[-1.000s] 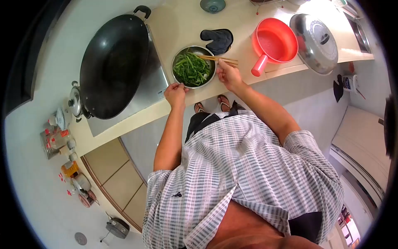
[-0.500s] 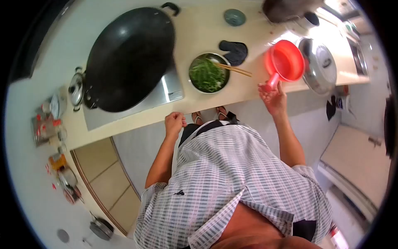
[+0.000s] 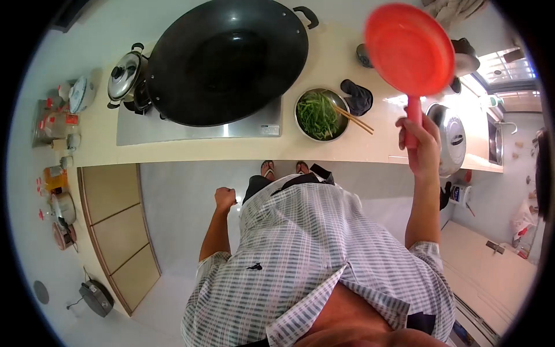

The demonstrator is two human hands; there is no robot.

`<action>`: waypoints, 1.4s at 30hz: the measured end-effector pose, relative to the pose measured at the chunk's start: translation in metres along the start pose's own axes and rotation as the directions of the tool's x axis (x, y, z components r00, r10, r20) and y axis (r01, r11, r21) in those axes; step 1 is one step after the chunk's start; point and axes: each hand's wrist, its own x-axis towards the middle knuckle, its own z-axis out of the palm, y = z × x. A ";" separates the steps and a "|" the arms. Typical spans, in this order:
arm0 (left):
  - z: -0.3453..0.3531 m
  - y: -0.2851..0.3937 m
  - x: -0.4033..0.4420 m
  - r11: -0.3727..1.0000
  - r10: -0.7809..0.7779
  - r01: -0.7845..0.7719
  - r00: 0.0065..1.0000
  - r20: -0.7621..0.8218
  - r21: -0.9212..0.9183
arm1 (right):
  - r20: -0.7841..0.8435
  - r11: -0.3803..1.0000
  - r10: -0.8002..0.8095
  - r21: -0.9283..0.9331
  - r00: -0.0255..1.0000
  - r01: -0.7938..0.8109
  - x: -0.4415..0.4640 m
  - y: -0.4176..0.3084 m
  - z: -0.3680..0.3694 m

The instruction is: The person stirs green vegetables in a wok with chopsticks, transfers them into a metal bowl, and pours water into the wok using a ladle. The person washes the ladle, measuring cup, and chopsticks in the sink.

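Note:
My right hand (image 3: pixel 423 137) is wrapped round the handle of a red plastic water ladle (image 3: pixel 409 49), raised above the counter with its bowl pointing away from me. Whether the ladle holds water I cannot tell. My left hand (image 3: pixel 225 198) hangs beside my body, fingers curled closed with nothing visible in them. Over the stove sits a large black wok (image 3: pixel 225 63). To its right stands a metal bowl (image 3: pixel 300 128) of chopped green vegetables (image 3: pixel 317 115), with a pair of chopsticks (image 3: pixel 359 121) resting across its rim.
A dark oven mitt (image 3: pixel 358 98) lies behind the chopsticks. Right of my hand is a big metal lid (image 3: pixel 454 139). A lidded pot (image 3: pixel 123 78) stands left of the wok. A small bowl (image 3: pixel 364 55) is partly hidden by the ladle. Cabinet doors (image 3: pixel 115 220) are at lower left.
My right hand has closed round the ladle's handle and lifted it off the counter. My left hand has dropped slightly away from the counter edge. The view has shifted.

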 end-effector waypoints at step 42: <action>0.002 -0.183 0.135 0.878 0.464 -0.446 0.882 -0.080 0.173 | 0.573 0.821 0.432 0.070 0.696 -0.567 0.051 0.007 0.282</action>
